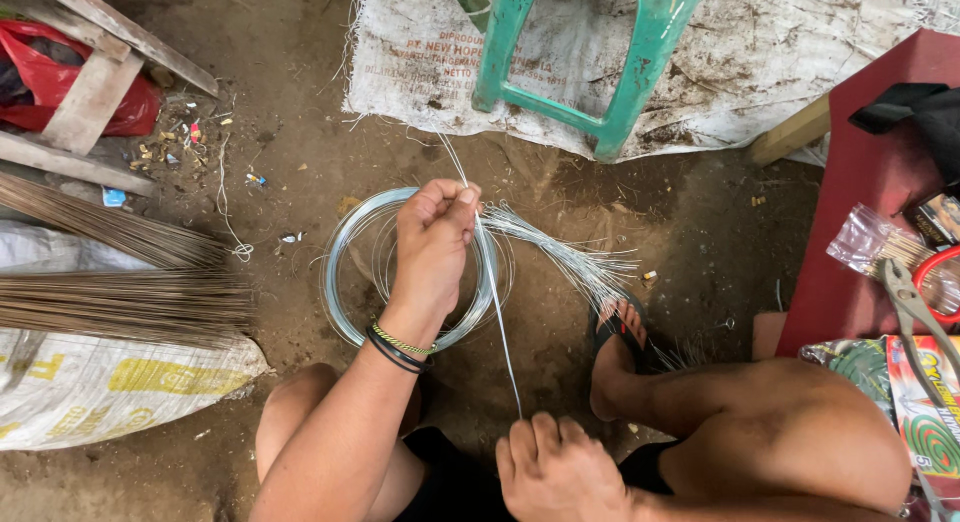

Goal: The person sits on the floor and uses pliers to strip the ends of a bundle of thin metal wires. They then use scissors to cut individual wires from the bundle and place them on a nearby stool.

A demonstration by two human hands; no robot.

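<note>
My left hand is stretched out over a coil of thin silvery wire lying on the dirt floor, fingers pinched shut on one strand. That straight wire strand runs down to my right hand, which is closed on its lower end between my knees. A dark and a yellow-green band circle my left wrist. A loose bundle of cut wire lengths lies fanned out right of the coil, ending near my sandalled foot.
A green plastic stool stands on a dirty white sack ahead. A red table at right carries pliers, a plastic packet and printed boxes. Bundled thin brown sticks, a white sack and wooden planks lie left.
</note>
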